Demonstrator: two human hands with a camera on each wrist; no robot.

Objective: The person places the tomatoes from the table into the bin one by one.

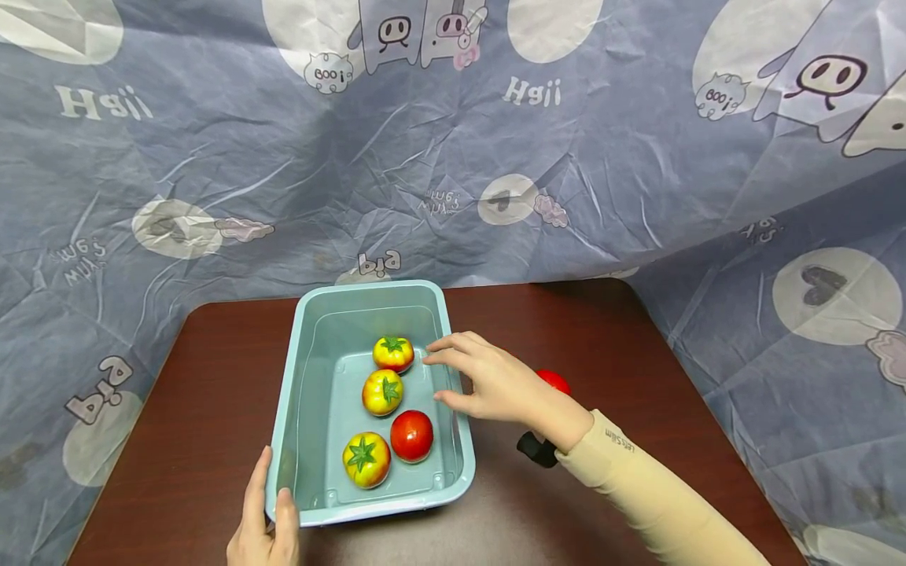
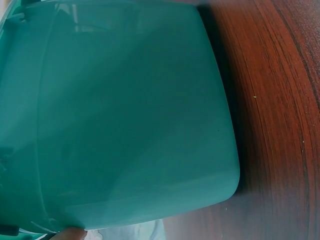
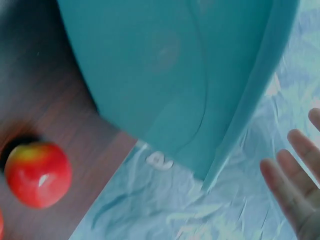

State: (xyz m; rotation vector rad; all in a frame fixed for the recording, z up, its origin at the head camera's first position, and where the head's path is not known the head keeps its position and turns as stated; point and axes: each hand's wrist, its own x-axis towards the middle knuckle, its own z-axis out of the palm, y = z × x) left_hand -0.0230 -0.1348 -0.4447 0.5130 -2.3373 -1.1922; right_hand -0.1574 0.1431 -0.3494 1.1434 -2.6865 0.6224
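A light blue-green plastic bin (image 1: 375, 512) stands on the table. Inside lie three yellow-and-red tomatoes with green leafy tops, one at the back (image 1: 393, 358), one in the middle (image 1: 378, 399) and one near the front (image 1: 364, 464), plus a glossy red fruit (image 1: 412, 436). My left hand (image 1: 263, 523) grips the near left corner of the bin, thumb over the rim and fingers along the outside. Above the right rim, my right hand (image 1: 484, 377) reaches over the bin with fingers spread and nothing in them. Its fingers (image 3: 290, 185) also show apart in the right wrist view.
Right of the bin, a red fruit (image 1: 554, 381) is partly hidden behind my right forearm. The right wrist view shows a red fruit (image 3: 39, 174) with a yellow patch on the dark wooden table (image 1: 212, 377), and a sliver of another. Grey-blue printed cloth (image 1: 396, 157) hangs behind.
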